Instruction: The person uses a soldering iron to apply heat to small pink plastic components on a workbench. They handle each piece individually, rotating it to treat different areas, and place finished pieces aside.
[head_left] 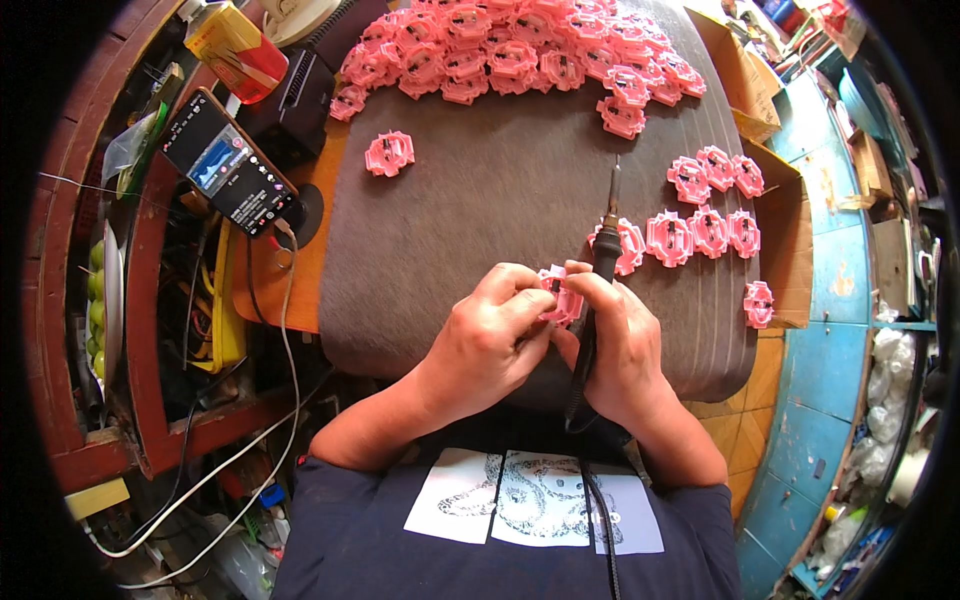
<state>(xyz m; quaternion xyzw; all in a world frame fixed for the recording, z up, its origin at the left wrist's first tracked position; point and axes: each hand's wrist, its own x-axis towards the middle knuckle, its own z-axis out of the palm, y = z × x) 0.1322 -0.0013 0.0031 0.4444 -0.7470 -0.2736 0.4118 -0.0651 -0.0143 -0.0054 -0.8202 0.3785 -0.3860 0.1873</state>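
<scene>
Near the front of the dark mat, my left hand [488, 332] is closed with its fingertips pinching a small pink plastic housing [563, 301] that has a dark piece inside. My right hand [628, 340] is closed too, with a soldering iron [607, 243] held against its fingers. The iron's metal tip points away from me, up over the mat, and its black cord runs down past my wrist. The right fingertips also touch the pink housing. Just beyond this hand lies another pink housing [630, 247], partly covered by the iron.
A large heap of pink housings [510, 55] covers the mat's far end. Several more sit in rows at the right [709, 232], and a single one [389, 153] lies far left. A propped phone [230, 165] with a white cable stands at left. Cardboard boxes [785, 235] line the right edge.
</scene>
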